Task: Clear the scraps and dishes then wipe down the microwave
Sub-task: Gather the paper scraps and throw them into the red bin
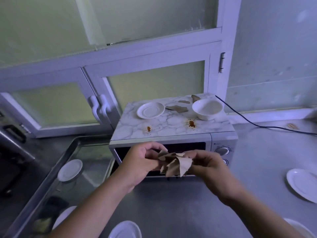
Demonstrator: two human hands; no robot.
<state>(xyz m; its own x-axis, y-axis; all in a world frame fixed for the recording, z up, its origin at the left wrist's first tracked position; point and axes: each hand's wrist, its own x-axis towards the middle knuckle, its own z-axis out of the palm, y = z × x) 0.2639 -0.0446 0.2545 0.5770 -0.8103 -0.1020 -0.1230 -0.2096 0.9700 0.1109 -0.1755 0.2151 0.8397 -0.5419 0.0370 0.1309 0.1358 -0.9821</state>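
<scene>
brown paper scraps (176, 163) held bunched in front of the microwave (221, 140) door.
left hand (137, 162) and right hand (205, 166) each pinch the bundle from their own side, fingers curled round it; on the marbled microwave top sit a white saucer (150, 110), a white bowl (207, 109), loose scraps (176, 108) between them and two orange stains (191, 123).

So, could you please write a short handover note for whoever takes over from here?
Hands: the left hand and the right hand both pinch one bunch of brown paper scraps in front of the microwave.
On its top: saucer, bowl, loose scraps, two orange-brown stains.
Done: some scraps gathered.
Left: discard the bunch, clear the loose scraps, saucer and bowl, wipe off the stains.
</scene>
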